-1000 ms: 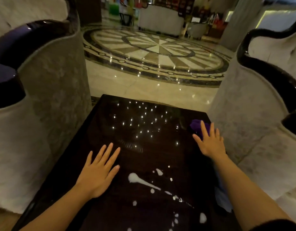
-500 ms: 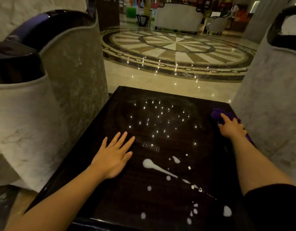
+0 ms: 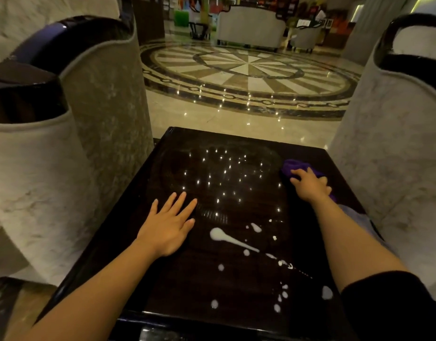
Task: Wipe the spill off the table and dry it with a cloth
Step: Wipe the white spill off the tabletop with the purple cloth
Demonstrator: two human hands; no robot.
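Observation:
A white spill (image 3: 219,234) streaks across the near half of the dark glossy table (image 3: 207,141), with several small drops trailing toward the front right. My left hand (image 3: 169,223) lies flat on the table with fingers spread, just left of the spill. My right hand (image 3: 309,184) curls over a purple cloth (image 3: 289,166) at the table's right edge, fingers closed into the fabric.
Tall pale upholstered armchairs with dark glossy trim stand close on both sides, one on the left (image 3: 72,134) and one on the right (image 3: 393,134). A pale blue cloth (image 3: 357,219) lies under my right forearm. Beyond the table lies a polished marble floor (image 3: 248,70).
My right hand went from open above the purple cloth to closed on it. The view shifted left and tilted; my left hand stayed flat on the table.

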